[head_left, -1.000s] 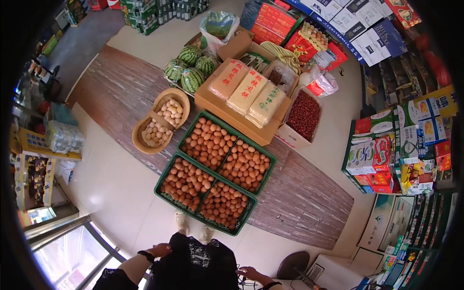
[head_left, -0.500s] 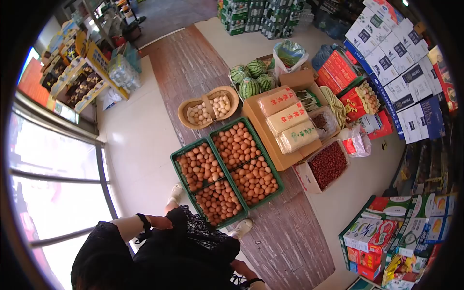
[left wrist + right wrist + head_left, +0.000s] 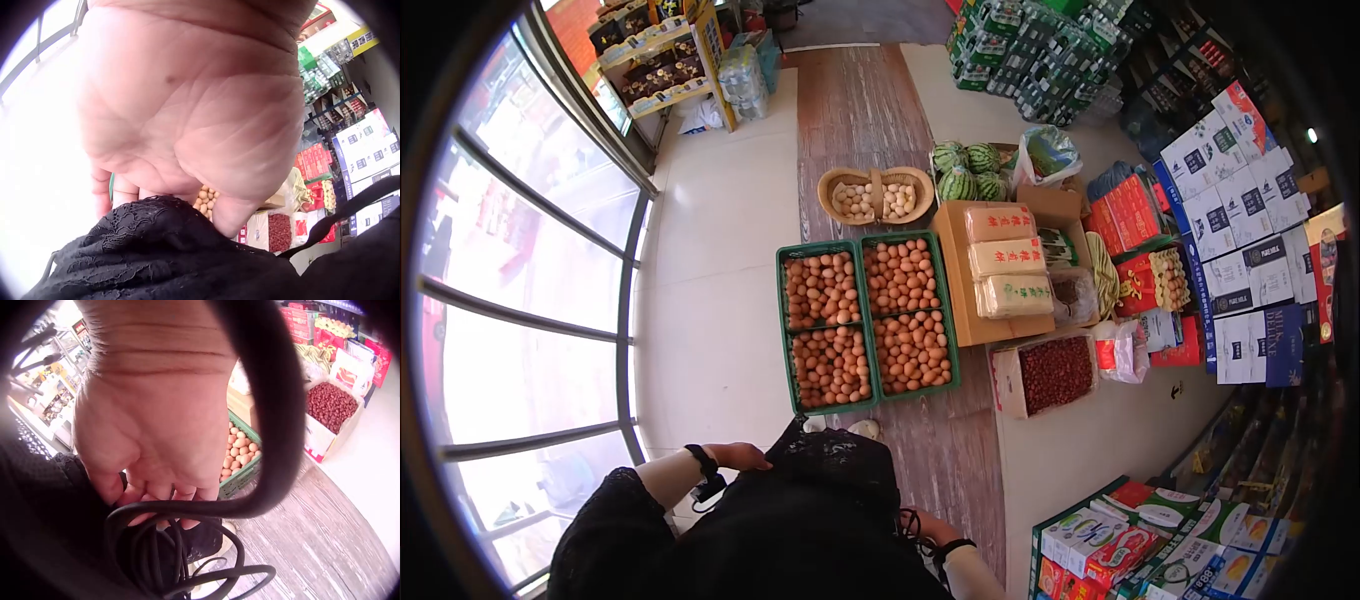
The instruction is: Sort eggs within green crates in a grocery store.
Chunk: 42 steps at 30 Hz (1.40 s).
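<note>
Low in the head view, my left hand point(image 3: 742, 456) grips a raised fold of black lace fabric point(image 3: 830, 450). The left wrist view shows my palm point(image 3: 187, 119) above the lace point(image 3: 156, 219), the thumb on one side, fingertips hidden behind the cloth. My right hand point(image 3: 930, 527) is at the other side of the clothing. In the right wrist view its fingers point(image 3: 159, 487) curl round loops of black cable point(image 3: 234, 556). Two green crates of brown eggs point(image 3: 830, 365) stand side by side on the floor ahead; neither hand touches them.
Beyond the crates is a two-part basket of pale eggs point(image 3: 831, 196). Watermelons point(image 3: 957, 184), a carton with packaged goods point(image 3: 965, 300) and a box of red items point(image 3: 1055, 375) stand to the right. Windows point(image 3: 530, 310) line the left; stacked boxes point(image 3: 1240, 250) stand far right.
The head view has turned, so the crates now sit upright in it and the windows fill more of the left side. Both hands stay by the black clothing.
</note>
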Tool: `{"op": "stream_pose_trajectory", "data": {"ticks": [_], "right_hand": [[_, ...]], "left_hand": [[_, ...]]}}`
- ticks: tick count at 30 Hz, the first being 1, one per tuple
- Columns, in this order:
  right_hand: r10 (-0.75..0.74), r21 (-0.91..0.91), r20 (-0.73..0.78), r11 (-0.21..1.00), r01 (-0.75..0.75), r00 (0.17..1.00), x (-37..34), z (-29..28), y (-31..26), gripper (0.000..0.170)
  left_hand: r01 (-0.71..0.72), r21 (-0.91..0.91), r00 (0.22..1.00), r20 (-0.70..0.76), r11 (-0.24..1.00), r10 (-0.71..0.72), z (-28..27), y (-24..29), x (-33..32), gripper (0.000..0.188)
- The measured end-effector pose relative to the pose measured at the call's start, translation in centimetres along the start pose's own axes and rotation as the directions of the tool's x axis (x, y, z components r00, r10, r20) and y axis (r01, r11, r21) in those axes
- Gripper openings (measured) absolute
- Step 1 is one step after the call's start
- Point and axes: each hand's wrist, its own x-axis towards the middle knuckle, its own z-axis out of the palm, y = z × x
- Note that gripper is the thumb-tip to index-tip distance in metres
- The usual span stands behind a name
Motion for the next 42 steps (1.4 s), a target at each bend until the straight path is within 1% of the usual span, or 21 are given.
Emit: {"op": "stream_pose_trajectory", "data": {"ticks": [1, 3, 5, 6, 7, 8, 9, 10, 12, 13, 15, 16, 17, 18, 20, 21, 23, 30, 37, 40, 42], "right_hand": [[0.005, -0.022, 0.000, 1.000, -0.005, 1.000, 0.7, -0.5, 1.6, 0.026], [-0.132, -0.149, 0.016, 0.980, 0.133, 0.991, -0.7, -1.2, 4.8, 0.025], [-0.037, -0.277, 0.085, 0.959, 0.059, 0.996, -2.9, -3.5, 2.8, 0.026], [0.040, -0.379, 0.121, 0.925, 0.009, 0.992, -3.6, -4.8, 0.8, 0.026], [0.042, -0.398, 0.139, 0.917, 0.017, 0.989, -4.1, -5.3, -0.1, 0.026], [0.118, -0.400, 0.167, 0.915, -0.042, 0.979, -4.8, -6.5, -1.2, 0.026], [0.186, -0.412, 0.187, 0.906, -0.095, 0.964, -4.6, -8.6, -2.4, 0.025], [0.191, -0.432, 0.197, 0.897, -0.090, 0.962, -5.0, -10.0, -3.2, 0.025], [0.211, -0.400, 0.264, 0.912, -0.092, 0.941, -6.1, -11.4, -4.2, 0.024], [0.224, -0.381, 0.297, 0.919, -0.100, 0.928, -7.0, -11.5, -4.7, 0.024], [0.202, -0.428, 0.321, 0.902, -0.049, 0.925, -7.8, -11.8, -6.1, 0.023], [0.166, -0.467, 0.330, 0.884, 0.007, 0.929, -7.7, -12.3, -7.6, 0.022], [0.058, -0.442, 0.312, 0.892, 0.091, 0.948, -8.3, -12.0, -8.6, 0.019], [0.057, -0.442, 0.316, 0.892, 0.094, 0.947, -8.3, -11.8, -9.4, 0.019], [0.230, -0.454, 0.282, 0.887, -0.082, 0.932, -8.5, -11.3, -9.8, 0.014], [0.095, -0.415, 0.237, 0.910, 0.012, 0.967, -8.3, -11.2, -7.2, 0.009], [0.052, -0.410, 0.165, 0.912, 0.021, 0.985, -8.8, -10.6, -5.3, 0.009], [0.116, -0.490, 0.066, 0.869, -0.069, 0.991, -9.6, -9.7, -7.6, 0.009], [0.130, -0.598, -0.020, 0.793, -0.116, 0.991, -8.9, -10.8, -11.5, 0.009], [0.143, -0.620, -0.034, 0.773, -0.133, 0.989, -8.7, -11.0, -11.4, 0.009], [0.092, -0.639, 0.003, 0.766, -0.069, 0.996, -8.6, -11.6, -9.2, 0.012]], "left_hand": [[-0.068, 0.058, 0.998, -0.009, 0.996, 0.068, 0.7, 1.1, -0.8, 0.057], [-0.056, -0.086, 0.996, -0.070, 0.995, 0.050, 3.7, -0.9, 0.0, 0.056], [-0.015, -0.305, 0.984, -0.173, 0.952, -0.041, 6.1, 0.0, -0.7, 0.054], [-0.022, -0.329, 0.980, -0.193, 0.944, -0.045, 6.9, 0.4, -0.8, 0.054], [-0.010, -0.387, 0.980, -0.187, 0.922, -0.068, 7.9, 0.3, -0.8, 0.054], [-0.006, -0.445, 0.979, -0.184, 0.896, -0.085, 9.0, 0.7, -0.3, 0.053], [-0.071, -0.437, 0.969, -0.245, 0.897, -0.042, 9.7, 1.9, -0.5, 0.053], [-0.018, -0.454, 0.966, -0.239, 0.891, -0.102, 10.1, 4.5, -1.6, 0.051], [-0.091, -0.416, 0.937, -0.342, 0.905, -0.063, 12.5, 5.7, -1.5, 0.048], [-0.087, -0.433, 0.939, -0.337, 0.897, -0.071, 13.4, 6.2, -1.9, 0.048], [-0.107, -0.619, 0.929, -0.341, 0.778, -0.144, 14.5, 6.8, -2.6, 0.045], [-0.118, -0.625, 0.923, -0.356, 0.772, -0.147, 14.8, 6.6, -2.3, 0.045], [-0.169, -0.634, 0.912, -0.391, 0.755, -0.124, 15.5, 6.1, -1.6, 0.045], [-0.212, -0.639, 0.902, -0.419, 0.740, -0.102, 16.3, 5.3, -1.1, 0.044], [-0.212, -0.644, 0.914, -0.397, 0.735, -0.084, 16.1, 5.5, -1.1, 0.045], [-0.210, -0.632, 0.916, -0.394, 0.746, -0.076, 15.8, 5.6, -1.1, 0.047], [-0.219, -0.619, 0.918, -0.392, 0.755, -0.056, 15.1, 5.2, -0.6, 0.048], [-0.281, -0.603, 0.916, -0.401, 0.746, 0.020, 13.9, 3.5, -1.1, 0.053], [-0.391, -0.632, 0.854, -0.520, 0.669, 0.008, 14.9, 3.1, -0.6, 0.049], [-0.395, -0.635, 0.842, -0.539, 0.664, -0.015, 15.2, 3.2, 0.4, 0.050], [-0.396, -0.622, 0.836, -0.549, 0.676, -0.015, 14.6, 3.6, 0.5, 0.051]]}}
